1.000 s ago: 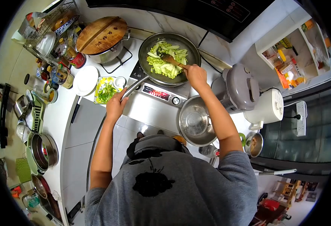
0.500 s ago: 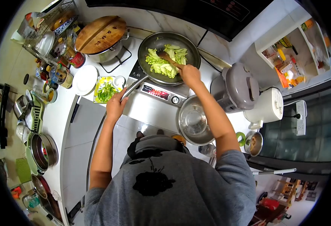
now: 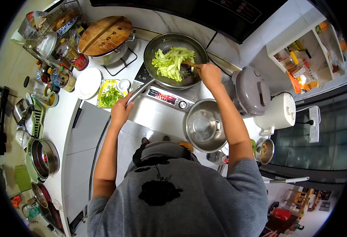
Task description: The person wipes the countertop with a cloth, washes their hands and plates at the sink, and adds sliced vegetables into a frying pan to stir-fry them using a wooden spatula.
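- Green pieces of cut vegetable (image 3: 172, 63), some slices and some bead-like, lie heaped inside the dark pan (image 3: 200, 51), mostly left of its middle; the sloping wall probably helps keep them in.
- The wooden spatula (image 3: 191, 64) reaches in from the right, its blade end against the heap; wood likely spares the pan's surface.
- From where I stand, the right hand (image 3: 210, 75) has its fingers curled together around the spatula's grip, knuckles up, just over the rim, which would give it short, firm leverage.
- The left hand (image 3: 121, 111) has its fingers wrapped about the end of the pan handle (image 3: 142, 89), presumably to stop the pan sliding while the spatula pushes; I can't make out each finger.
- Beneath the pan sits the cooktop (image 3: 162, 96), its lit display and knob facing the person, easy to read and reach.
- Left of it, chopped greens (image 3: 110, 96) rest on a yellow-patterned tray beside a white plate (image 3: 88, 83), both handy to that side.
- On the right, the steel bowl (image 3: 197, 112) stands below the forearm, near the cooktop's corner, perhaps parked within reach.
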Demonstrator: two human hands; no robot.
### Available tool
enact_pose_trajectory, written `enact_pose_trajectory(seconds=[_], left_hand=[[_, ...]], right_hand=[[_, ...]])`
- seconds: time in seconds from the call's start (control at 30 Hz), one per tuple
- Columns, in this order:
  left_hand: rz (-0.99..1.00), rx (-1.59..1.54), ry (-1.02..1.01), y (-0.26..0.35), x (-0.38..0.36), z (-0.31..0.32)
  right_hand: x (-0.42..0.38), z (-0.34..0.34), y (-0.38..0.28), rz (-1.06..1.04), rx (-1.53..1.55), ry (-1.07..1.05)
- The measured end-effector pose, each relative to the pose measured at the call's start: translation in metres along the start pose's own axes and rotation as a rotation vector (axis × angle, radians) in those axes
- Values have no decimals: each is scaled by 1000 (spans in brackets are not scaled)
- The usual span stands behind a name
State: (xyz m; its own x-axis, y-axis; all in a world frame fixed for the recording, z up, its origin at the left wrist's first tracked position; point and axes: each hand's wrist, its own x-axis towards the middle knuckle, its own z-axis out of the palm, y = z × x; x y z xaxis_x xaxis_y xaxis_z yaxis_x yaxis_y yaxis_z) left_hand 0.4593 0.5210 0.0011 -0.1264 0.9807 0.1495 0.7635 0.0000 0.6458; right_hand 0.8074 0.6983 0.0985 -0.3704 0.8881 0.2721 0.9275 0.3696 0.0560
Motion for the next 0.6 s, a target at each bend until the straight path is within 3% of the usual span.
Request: enact_pose_trajectory(seconds=[0.07, 0.2, 0.33, 0.47, 0.6], left_hand=[[-17, -1, -19, 3, 0, -2], [-16, -3, -23, 6, -1, -4], [-35, 7, -28, 7, -1, -3], [-36, 23, -27, 8, -1, -3], [-10, 12, -29, 7, -1, -5]], right_hand=[[4, 11, -7, -112, 35, 120], [-4, -18, -1, -164, -12, 121], [-26, -100, -6, -89, 24, -309], [-28, -63, -32, -93, 154, -346], [1, 4, -52, 58, 229, -148]])
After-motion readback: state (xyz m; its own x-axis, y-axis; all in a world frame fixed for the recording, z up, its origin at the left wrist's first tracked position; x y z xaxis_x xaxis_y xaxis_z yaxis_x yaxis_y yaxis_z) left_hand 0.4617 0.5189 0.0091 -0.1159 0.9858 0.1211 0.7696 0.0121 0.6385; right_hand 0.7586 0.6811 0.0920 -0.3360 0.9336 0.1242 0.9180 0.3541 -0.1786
